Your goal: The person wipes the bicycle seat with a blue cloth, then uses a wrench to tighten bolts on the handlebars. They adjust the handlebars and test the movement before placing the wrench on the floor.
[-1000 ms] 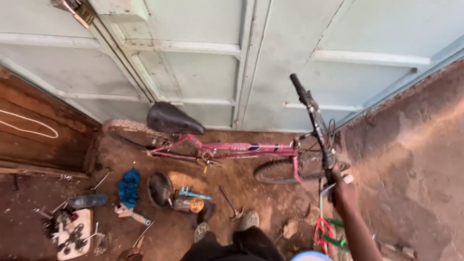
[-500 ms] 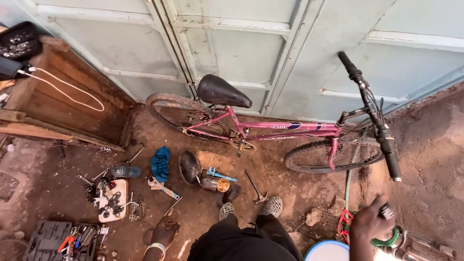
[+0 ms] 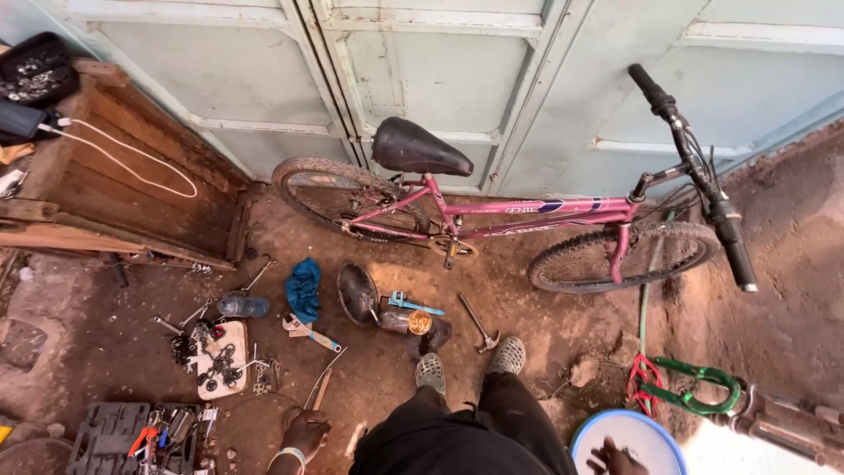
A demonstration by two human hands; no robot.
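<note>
Bicycle [image 3: 527, 215], pink-framed, leans against the pale metal doors beyond the person's feet, untouched for now. By the look of it the person is crouching among the tools between repair steps. At far left an open tool case [image 3: 132, 435] sits at the frame's lower edge, with a board of small parts [image 3: 220, 356] just beyond. The left hand [image 3: 305, 433] rests on the dirt floor [image 3: 545, 352], fingers curled loosely, holding nothing. Any next move calls for reaching across cluttered ground; the barest room lies right of the shoes. The right hand [image 3: 615, 457] lies flat on a white, blue-rimmed basin [image 3: 655, 435], fingers spread
</note>
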